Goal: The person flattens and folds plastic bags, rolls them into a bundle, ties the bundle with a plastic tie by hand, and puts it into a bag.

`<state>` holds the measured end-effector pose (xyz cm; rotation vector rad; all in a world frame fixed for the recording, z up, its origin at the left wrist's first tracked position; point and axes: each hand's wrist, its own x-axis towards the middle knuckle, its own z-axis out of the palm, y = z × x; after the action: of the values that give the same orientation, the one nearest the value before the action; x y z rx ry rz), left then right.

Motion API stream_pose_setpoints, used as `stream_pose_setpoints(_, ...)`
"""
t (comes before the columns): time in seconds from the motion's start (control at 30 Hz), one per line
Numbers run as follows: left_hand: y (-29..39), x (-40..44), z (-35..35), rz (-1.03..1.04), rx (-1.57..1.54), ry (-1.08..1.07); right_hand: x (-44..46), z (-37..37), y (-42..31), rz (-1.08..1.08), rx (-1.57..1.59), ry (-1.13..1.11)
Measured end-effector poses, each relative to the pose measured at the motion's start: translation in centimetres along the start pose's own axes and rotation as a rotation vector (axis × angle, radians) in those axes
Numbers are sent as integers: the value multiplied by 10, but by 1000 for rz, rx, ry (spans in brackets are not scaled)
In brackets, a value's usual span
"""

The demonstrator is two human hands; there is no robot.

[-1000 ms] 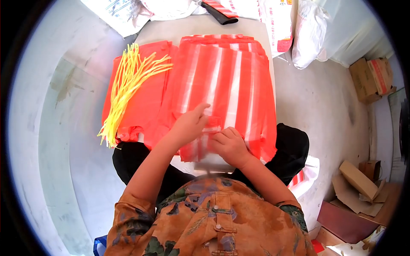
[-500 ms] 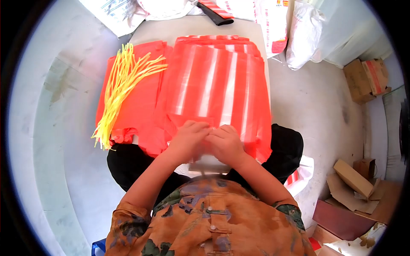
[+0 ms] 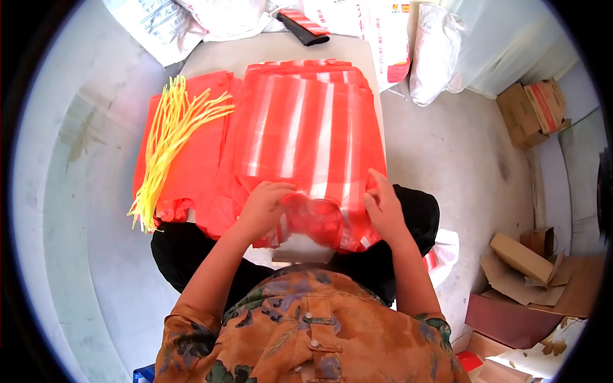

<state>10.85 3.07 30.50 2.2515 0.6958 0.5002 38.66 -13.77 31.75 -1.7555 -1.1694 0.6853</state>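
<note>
A stack of red-and-white striped plastic bags point(image 3: 306, 127) lies on the table over my lap. My left hand point(image 3: 265, 203) rests at the stack's near left edge, its fingers bent over the plastic; what they hold, if anything, is hidden. My right hand point(image 3: 383, 203) is at the near right edge with thumb and fingers apart, touching the striped plastic. Between the hands, the top bag's near edge is loose and curved. Left of the stack lie plain red bags point(image 3: 198, 153), with a bundle of yellow strips point(image 3: 167, 140) on top.
The table point(image 3: 223, 52) has a black and striped roll point(image 3: 303, 29) at its far edge. White sacks point(image 3: 436, 54) stand beyond and to the right. Cardboard boxes point(image 3: 527, 115) are at the right wall, and open cartons point(image 3: 517, 319) at the lower right.
My hands were close together at the stack's near edge; now they are apart, the right one moved right with its fingers spread. The whole view has shifted slightly.
</note>
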Motion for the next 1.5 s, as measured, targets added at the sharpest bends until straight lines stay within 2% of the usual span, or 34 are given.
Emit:
stream_pose_setpoints(0.07,-1,1,1,3,-3,9,0,8,-2,-173,-103,-26)
stream_pose_setpoints(0.2,1,3,-1,10,-1,10,0,11,-18,-190,57,-208)
stream_pose_setpoints(0.3,1,4,2,-8,-21,32,-6,-7,-40,79,369,-410)
stream_pose_setpoints(0.4,0,5,4,-40,-42,27,-10,-24,-22,-73,307,-473)
stream_pose_setpoints(0.47,-1,4,5,-38,-47,31,-15,-38,-26,136,242,-409)
stream_pose_setpoints(0.57,4,8,3,-10,-61,44,-11,-48,-17,188,-16,-193)
stream_pose_setpoints(0.67,17,10,-2,-14,-134,21,-7,-36,7,102,160,-76)
stream_pose_setpoints(0.77,19,10,-3,-47,-226,11,0,-19,10,103,144,-152)
stream_pose_setpoints(0.97,16,8,-1,-134,-311,-15,10,10,12,-290,-103,-18)
stream_pose_setpoints(1.17,5,7,0,-110,-238,-13,-5,-1,0,-154,164,-280)
stream_pose_setpoints(1.23,7,8,0,-140,-329,-51,-8,-14,6,45,188,-332)
stream_pose_setpoints(1.3,14,6,0,-183,-392,-12,-10,-17,13,125,239,-263)
stream_pose_setpoints(1.37,15,4,2,-225,-388,16,-12,-14,24,84,314,-74)
stream_pose_setpoints(1.47,-1,3,6,-284,-361,26,-16,-7,29,78,328,-49)
stream_pose_setpoints(1.5,-8,4,8,-306,-406,17,-15,-2,35,-18,256,-29)
